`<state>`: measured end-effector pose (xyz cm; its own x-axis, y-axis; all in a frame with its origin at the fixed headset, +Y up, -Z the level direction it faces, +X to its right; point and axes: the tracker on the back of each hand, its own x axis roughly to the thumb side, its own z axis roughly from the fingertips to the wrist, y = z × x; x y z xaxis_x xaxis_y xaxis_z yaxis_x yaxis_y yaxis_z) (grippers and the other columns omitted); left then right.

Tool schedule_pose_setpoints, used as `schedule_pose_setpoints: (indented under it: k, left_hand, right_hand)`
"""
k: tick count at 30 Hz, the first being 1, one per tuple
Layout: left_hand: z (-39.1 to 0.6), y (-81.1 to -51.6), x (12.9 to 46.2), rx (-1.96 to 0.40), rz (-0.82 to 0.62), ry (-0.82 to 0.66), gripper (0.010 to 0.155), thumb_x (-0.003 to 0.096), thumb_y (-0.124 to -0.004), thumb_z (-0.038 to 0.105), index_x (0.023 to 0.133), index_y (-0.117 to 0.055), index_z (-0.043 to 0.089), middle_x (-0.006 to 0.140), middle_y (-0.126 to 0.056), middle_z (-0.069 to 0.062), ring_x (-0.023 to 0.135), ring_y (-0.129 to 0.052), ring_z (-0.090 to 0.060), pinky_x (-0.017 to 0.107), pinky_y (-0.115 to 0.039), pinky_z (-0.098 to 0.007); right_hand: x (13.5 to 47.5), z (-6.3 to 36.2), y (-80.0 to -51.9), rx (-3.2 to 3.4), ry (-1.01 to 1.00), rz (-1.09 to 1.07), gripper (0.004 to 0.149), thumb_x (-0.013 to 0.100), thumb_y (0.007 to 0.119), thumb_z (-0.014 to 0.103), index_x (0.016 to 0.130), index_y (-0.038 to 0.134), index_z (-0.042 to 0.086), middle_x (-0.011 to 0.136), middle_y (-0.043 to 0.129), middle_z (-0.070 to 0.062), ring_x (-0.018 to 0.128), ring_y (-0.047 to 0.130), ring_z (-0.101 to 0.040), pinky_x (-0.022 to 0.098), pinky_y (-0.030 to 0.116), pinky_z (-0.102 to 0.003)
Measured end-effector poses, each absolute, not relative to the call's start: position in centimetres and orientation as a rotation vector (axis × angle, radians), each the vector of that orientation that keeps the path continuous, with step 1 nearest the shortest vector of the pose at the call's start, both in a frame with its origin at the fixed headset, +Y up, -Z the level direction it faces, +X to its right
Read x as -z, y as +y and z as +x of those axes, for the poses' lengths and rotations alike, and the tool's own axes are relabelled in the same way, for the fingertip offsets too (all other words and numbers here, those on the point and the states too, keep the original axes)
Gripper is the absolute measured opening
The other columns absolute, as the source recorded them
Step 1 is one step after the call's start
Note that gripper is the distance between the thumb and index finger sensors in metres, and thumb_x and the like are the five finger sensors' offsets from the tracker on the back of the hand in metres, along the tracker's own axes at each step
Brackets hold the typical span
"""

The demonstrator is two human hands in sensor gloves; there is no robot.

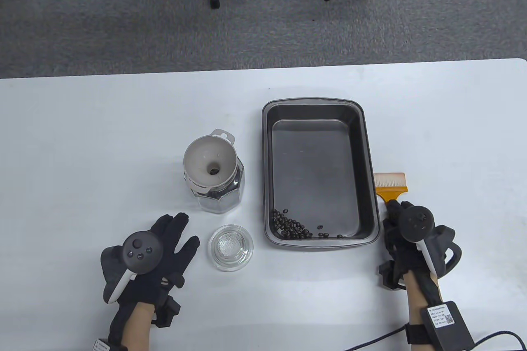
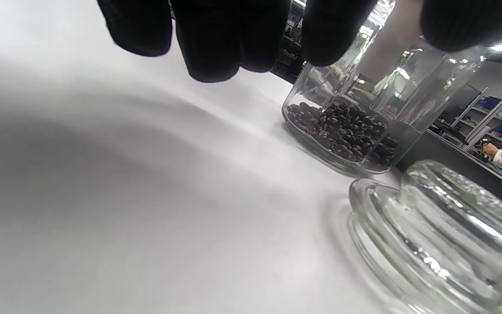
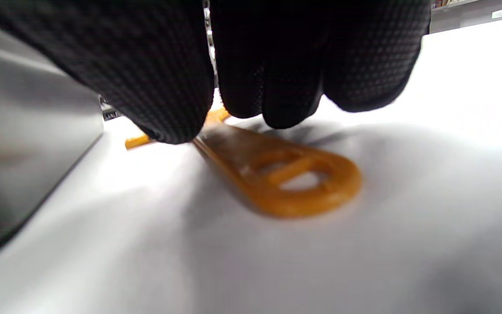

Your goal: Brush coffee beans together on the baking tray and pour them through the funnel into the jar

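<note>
Nearest me, my left hand (image 1: 152, 252) rests spread flat on the surface (image 1: 103, 141) beside the glass lid (image 1: 230, 247). Next comes the jar (image 1: 218, 192) with its funnel (image 1: 210, 163), then the baking tray (image 1: 317, 172) with coffee beans (image 1: 290, 227) in its near-left corner. My right hand (image 1: 405, 240) curls onto the brush (image 1: 391, 186) handle.
</note>
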<state>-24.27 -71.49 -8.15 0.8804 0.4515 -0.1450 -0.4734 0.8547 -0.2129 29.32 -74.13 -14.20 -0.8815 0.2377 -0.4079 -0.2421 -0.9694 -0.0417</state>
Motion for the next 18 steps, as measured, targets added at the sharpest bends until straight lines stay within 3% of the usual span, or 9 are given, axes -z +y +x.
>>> schedule_pose_setpoints:
  k: [5, 10, 18]
  left_hand:
    - [-24.2, -71.6, 8.2, -0.486, -0.248, 0.086, 0.071, 0.0490, -0.066, 0.076, 0.111, -0.056, 0.043, 0.121, -0.059, -0.004, 0.106, -0.070, -0.035, 0.077, -0.060, -0.057]
    - [-24.0, -71.7, 8.2, -0.478, -0.255, 0.082, 0.071, 0.0489, -0.066, 0.076, 0.111, -0.056, 0.043, 0.121, -0.059, -0.004, 0.106, -0.070, -0.035, 0.077, -0.060, -0.057]
    - [-24.0, -71.7, 8.2, -0.480, -0.254, 0.084, 0.071, 0.0489, -0.067, 0.076, 0.111, -0.056, 0.043, 0.121, -0.060, -0.004, 0.106, -0.070, -0.035, 0.077, -0.060, -0.057]
  right_hand:
    - [13.5, 29.3, -72.3, -2.769, -0.116, -0.555, 0.047, 0.044, 0.087, 0.047, 0.090, 0.080, 0.037, 0.100, 0.086, 0.000, 0.076, 0.094, -0.023, 0.047, 0.088, -0.041]
    - [12.9, 28.8, -71.4, -2.730, -0.182, -0.485, 0.056, 0.041, 0.089, 0.051, 0.093, 0.077, 0.033, 0.100, 0.085, -0.001, 0.076, 0.095, -0.025, 0.047, 0.089, -0.040]
    - [12.9, 27.7, -72.0, -2.607, -0.017, -0.410, 0.069, 0.039, 0.091, 0.057, 0.098, 0.070, 0.029, 0.103, 0.082, -0.002, 0.076, 0.096, -0.024, 0.046, 0.090, -0.038]
